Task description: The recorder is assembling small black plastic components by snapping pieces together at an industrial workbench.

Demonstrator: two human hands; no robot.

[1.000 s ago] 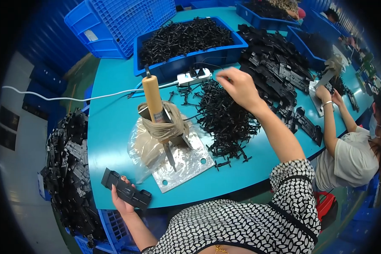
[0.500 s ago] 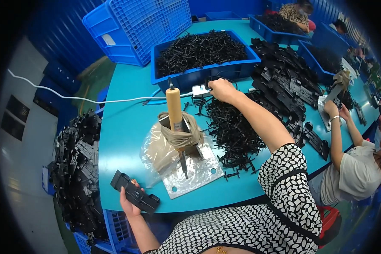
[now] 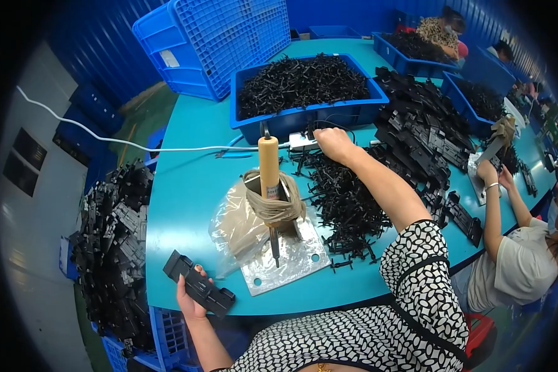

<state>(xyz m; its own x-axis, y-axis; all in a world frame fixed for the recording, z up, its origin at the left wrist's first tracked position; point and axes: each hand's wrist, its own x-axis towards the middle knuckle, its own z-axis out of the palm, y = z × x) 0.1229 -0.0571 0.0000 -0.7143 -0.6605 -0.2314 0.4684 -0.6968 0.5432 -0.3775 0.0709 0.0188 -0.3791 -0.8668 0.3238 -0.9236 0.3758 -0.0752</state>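
Black part [image 3: 206,294] near labelled handle [image 3: 268,162]

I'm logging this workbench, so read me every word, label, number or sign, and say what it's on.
Nothing here reads clearly.
Wooden handle: small print, too blurred to read.
Large blue crate: pale label, too small to read.
Black part in the left hand: no legible text.

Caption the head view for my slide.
Left hand holds a black part; right hand is at a white power strip.

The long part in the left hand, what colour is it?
The long part is black, in the head view.
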